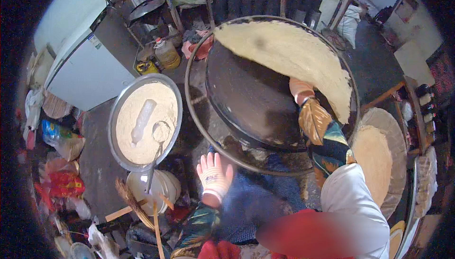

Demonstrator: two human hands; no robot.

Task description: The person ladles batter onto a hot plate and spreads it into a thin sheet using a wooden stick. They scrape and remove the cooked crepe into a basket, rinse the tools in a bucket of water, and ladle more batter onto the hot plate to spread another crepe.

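Note:
A large, thin, pale pancake (284, 45) covers the far right part of a round dark griddle (251, 102). My right hand (301, 90), in a light glove, holds the pancake's near edge, its fingertips out of sight beneath the sheet. The pancake's far side reaches out over the metal ring (201, 128) around the griddle. In front of that ring, my left hand (214, 176), gloved too, is open with fingers spread and nothing in it. A wide metal basin (112, 131) of beige batter stands to the left, with a ladle (161, 133) and a clear plastic bottle (143, 119) in it.
Under the basin's near side is a white bucket (168, 188), with a straw brush (130, 199) and wooden sticks beside it. Finished-looking pancakes (373, 162) lie on a round mat at right. A white cabinet (90, 74) and an oil jug (167, 53) stand far left.

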